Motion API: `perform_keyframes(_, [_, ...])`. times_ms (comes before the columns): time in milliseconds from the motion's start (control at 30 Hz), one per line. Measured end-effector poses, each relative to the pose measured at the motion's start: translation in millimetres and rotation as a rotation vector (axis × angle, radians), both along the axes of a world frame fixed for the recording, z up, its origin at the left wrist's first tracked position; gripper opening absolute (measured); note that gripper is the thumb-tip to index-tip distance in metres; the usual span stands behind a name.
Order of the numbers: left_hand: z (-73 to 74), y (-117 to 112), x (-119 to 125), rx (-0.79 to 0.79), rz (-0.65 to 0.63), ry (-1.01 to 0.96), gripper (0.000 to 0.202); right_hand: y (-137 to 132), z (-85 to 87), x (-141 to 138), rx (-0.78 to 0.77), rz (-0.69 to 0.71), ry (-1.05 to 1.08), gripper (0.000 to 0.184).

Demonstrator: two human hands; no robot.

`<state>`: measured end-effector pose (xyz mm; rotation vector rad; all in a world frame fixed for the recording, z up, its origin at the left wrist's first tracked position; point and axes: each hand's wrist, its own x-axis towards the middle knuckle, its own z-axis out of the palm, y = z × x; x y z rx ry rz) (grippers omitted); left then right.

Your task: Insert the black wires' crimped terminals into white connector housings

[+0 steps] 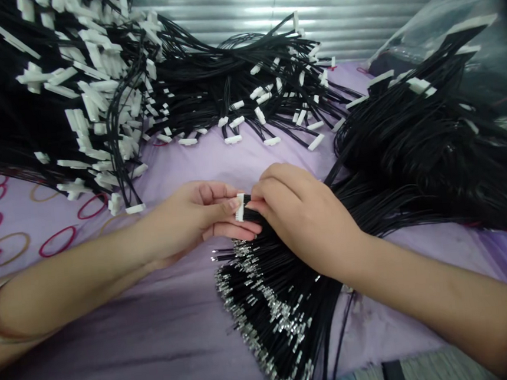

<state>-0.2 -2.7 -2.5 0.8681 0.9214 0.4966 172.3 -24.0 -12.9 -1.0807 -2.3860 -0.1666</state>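
My left hand [193, 216] pinches a small white connector [239, 207] between thumb and fingers. My right hand [302, 212] is closed on the short run of black wires [252, 214] that enters that connector. Both hands meet at the middle of the view, just above a fanned bundle of black wires with bare metal terminals [264, 307] lying on the purple cloth [128, 331]. My right wrist rests across that bundle.
A big heap of black wire harnesses with white connectors [94, 91] fills the upper left and centre. Another mass of black wires [427, 151] lies at right beside a clear plastic bag [465, 23]. A corrugated metal shutter [330, 6] stands behind.
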Motion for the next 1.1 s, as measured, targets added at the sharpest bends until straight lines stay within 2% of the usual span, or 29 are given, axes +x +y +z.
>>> perform_keyframes(167, [11.4, 0.0, 3.8, 0.098, 0.035, 0.029, 0.005, -1.8, 10.1, 4.7, 0.035, -0.009, 0.01, 0.024])
perform_keyframes(267, [15.0, 6.3, 3.8, 0.196, 0.113, 0.023, 0.006, -8.7, 20.0, 8.9, 0.116, -0.055, 0.033, 0.021])
perform_keyframes(300, [14.3, 9.1, 3.1, 0.223, 0.146, 0.027, 0.006, -11.0, 21.7, 9.6, 0.099, -0.055, 0.028, 0.02])
perform_keyframes(367, [10.0, 14.5, 1.2, 0.243, 0.199, 0.05, 0.005, -13.6, 21.1, 9.7, -0.04, -0.031, -0.028, 0.019])
perform_keyframes(467, [0.7, 19.5, -1.5, 0.23, 0.235, 0.085, 0.004, -10.8, 14.1, 7.6, -0.369, 0.005, -0.102, 0.015])
perform_keyframes(533, [-3.4, 20.2, -2.4, 0.244, 0.236, 0.09, 0.005, -6.3, 10.6, 7.0, -0.532, -0.002, -0.059, 0.01])
perform_keyframes(600, [-4.0, 19.4, -2.5, 0.245, 0.222, 0.099, 0.004, -2.4, 10.5, 8.6, -0.628, 0.008, -0.017, 0.006])
perform_keyframes(700, [-0.2, 16.8, -1.4, 0.214, 0.22, 0.129, 0.005, 0.2, 16.3, 16.4, -0.71, 0.073, -0.037, 0.007])
perform_keyframes(867, [7.1, 12.9, 0.7, 0.211, 0.194, 0.128, 0.005, 0.2, 30.8, 34.3, -0.849, 0.284, -0.089, 0.006])
perform_keyframes(1100, [2.1, 13.7, -4.6, 0.167, 0.149, 0.107, 0.004, 2.1, 31.9, 34.7, -0.816, 0.289, 0.067, 0.007])
